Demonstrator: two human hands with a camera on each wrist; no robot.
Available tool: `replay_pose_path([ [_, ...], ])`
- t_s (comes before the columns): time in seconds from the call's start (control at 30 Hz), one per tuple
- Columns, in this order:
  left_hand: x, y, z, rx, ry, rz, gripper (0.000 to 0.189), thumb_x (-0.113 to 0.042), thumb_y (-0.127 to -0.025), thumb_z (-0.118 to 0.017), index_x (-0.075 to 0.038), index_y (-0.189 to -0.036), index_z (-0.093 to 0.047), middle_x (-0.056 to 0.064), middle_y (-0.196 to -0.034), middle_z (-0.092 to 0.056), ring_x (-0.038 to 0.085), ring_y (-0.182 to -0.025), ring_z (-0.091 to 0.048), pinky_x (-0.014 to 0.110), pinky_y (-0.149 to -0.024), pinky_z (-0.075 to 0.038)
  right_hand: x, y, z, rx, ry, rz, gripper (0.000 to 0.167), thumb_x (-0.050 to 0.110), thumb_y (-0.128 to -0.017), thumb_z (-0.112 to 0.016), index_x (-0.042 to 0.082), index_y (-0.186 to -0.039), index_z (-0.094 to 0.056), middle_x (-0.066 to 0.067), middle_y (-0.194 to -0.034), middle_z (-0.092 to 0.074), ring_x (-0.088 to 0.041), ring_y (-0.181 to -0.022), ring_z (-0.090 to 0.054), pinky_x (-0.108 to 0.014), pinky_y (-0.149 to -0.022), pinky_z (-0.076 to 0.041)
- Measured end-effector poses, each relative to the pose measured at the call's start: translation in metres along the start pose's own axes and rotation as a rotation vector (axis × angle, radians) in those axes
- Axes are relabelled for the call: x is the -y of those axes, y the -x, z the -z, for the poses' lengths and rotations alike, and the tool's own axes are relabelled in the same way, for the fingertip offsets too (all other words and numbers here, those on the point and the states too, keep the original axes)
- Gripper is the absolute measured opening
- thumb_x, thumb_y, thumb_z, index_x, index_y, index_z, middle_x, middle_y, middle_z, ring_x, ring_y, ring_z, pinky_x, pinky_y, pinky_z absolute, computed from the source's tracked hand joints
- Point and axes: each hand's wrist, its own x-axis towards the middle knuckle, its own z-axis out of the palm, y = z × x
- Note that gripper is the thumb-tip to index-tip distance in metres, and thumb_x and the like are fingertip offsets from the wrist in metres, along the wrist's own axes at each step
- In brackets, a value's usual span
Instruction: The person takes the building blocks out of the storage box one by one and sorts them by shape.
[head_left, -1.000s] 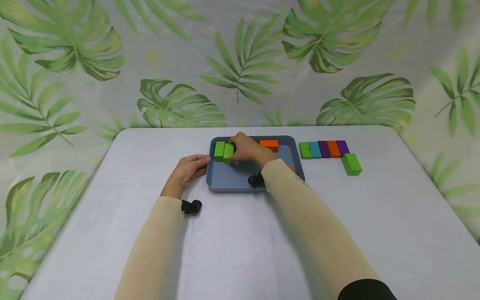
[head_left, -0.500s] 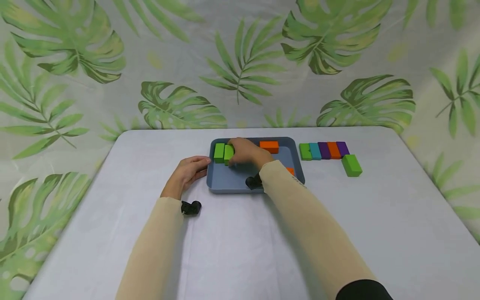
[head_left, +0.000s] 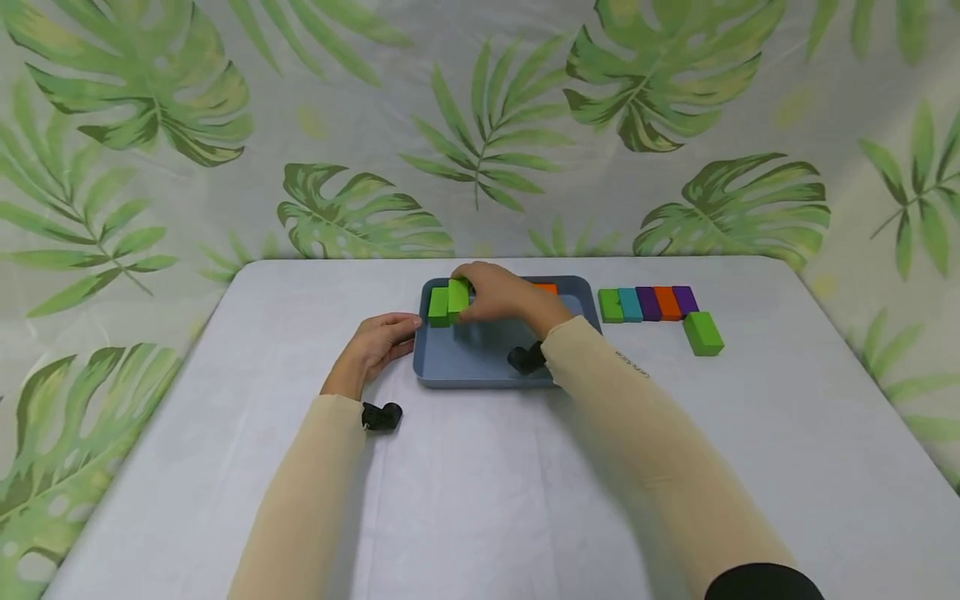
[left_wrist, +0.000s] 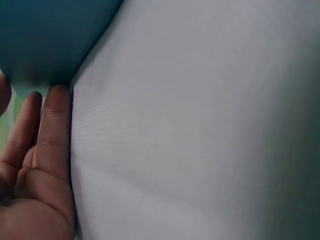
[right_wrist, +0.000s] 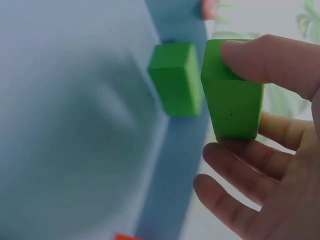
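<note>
My right hand pinches a green block between thumb and fingertips, held up over the left back part of a blue-grey tray. Another green block stands in the tray just left of it; the right wrist view shows a gap between the two. At the tray's left side, my left hand touches the rim. Its fingers lie fairly straight against the tray's edge in the left wrist view. Part of an orange block shows behind the right hand.
Right of the tray, a row of blocks stands on the white table: green, teal, purple, orange and purple. A larger-looking green block sits in front of the row's right end. A leaf-print cloth hangs behind.
My right hand has raised the green block from beside the other one, and the right forearm has shifted right, covering more of the tray's right side. My left hand stays at the rim.
</note>
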Motion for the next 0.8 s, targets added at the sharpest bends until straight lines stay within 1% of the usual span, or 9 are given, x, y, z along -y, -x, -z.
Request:
replay_pose_path([
  [0.07,0.0,0.0,0.001,0.003,-0.002,0.004,0.045,-0.02,-0.098,-0.064,-0.004,-0.14,-0.054,0.011,-0.145,-0.053,0.016,-0.128,-0.055,0.031,-0.112,-0.049,0.002,0.011,0.008,-0.006,0.006,0.026,0.074,0.028,-0.085,-0.075,0.007,-0.148,-0.042,-0.012,-0.147,-0.049,-0.027,-0.129,-0.05,-0.043,-0.111,-0.045],
  [0.17,-0.001,0.002,0.002,0.0,-0.002,0.009,0.044,-0.019,-0.099,-0.063,-0.004,-0.139,-0.054,0.011,-0.144,-0.053,0.016,-0.127,-0.055,0.032,-0.112,-0.048,0.003,0.028,0.021,-0.012,-0.011,0.053,0.076,0.027,-0.085,-0.075,0.007,-0.15,-0.04,-0.011,-0.15,-0.046,-0.028,-0.13,-0.05,-0.043,-0.11,-0.046],
  [0.3,0.0,0.002,0.003,0.003,-0.003,0.012,0.044,-0.019,-0.099,-0.062,-0.004,-0.139,-0.054,0.011,-0.144,-0.053,0.016,-0.127,-0.055,0.032,-0.112,-0.048,-0.005,0.051,0.034,-0.031,-0.063,0.066,0.077,0.024,-0.086,-0.075,0.007,-0.15,-0.038,-0.011,-0.15,-0.044,-0.031,-0.13,-0.051,-0.043,-0.109,-0.048],
  [0.43,0.0,0.001,0.002,0.014,-0.004,0.008,0.045,-0.019,-0.099,-0.062,-0.003,-0.14,-0.053,0.012,-0.146,-0.052,0.017,-0.129,-0.054,0.032,-0.112,-0.048,-0.02,0.074,0.045,-0.067,-0.105,0.059,0.074,0.022,-0.086,-0.075,0.008,-0.149,-0.039,-0.01,-0.143,-0.049,-0.03,-0.125,-0.052,-0.044,-0.105,-0.051],
  [0.53,0.001,0.0,0.002,0.014,0.0,0.005,0.045,-0.019,-0.1,-0.062,-0.003,-0.14,-0.053,0.012,-0.146,-0.051,0.019,-0.13,-0.053,0.033,-0.113,-0.048,-0.031,0.091,0.054,-0.098,-0.118,0.059,0.072,0.019,-0.087,-0.074,0.006,-0.148,-0.04,-0.013,-0.137,-0.052,-0.03,-0.122,-0.052,-0.047,-0.101,-0.053],
  [0.7,0.001,-0.001,0.001,0.012,0.002,0.008,0.044,-0.02,-0.099,-0.062,-0.004,-0.14,-0.053,0.011,-0.146,-0.052,0.018,-0.132,-0.052,0.033,-0.113,-0.047,-0.049,0.116,0.065,-0.153,-0.122,0.021,0.074,0.017,-0.086,-0.075,0.005,-0.149,-0.039,-0.014,-0.137,-0.051,-0.03,-0.123,-0.051,-0.053,-0.101,-0.053],
  [0.8,0.0,-0.001,0.001,0.009,0.001,0.009,0.044,-0.02,-0.099,-0.062,-0.004,-0.139,-0.054,0.011,-0.146,-0.052,0.019,-0.133,-0.053,0.033,-0.113,-0.048,-0.057,0.129,0.067,-0.182,-0.115,-0.003,0.073,0.016,-0.085,-0.077,0.004,-0.147,-0.041,-0.015,-0.137,-0.052,-0.032,-0.124,-0.051,-0.054,-0.102,-0.052],
])
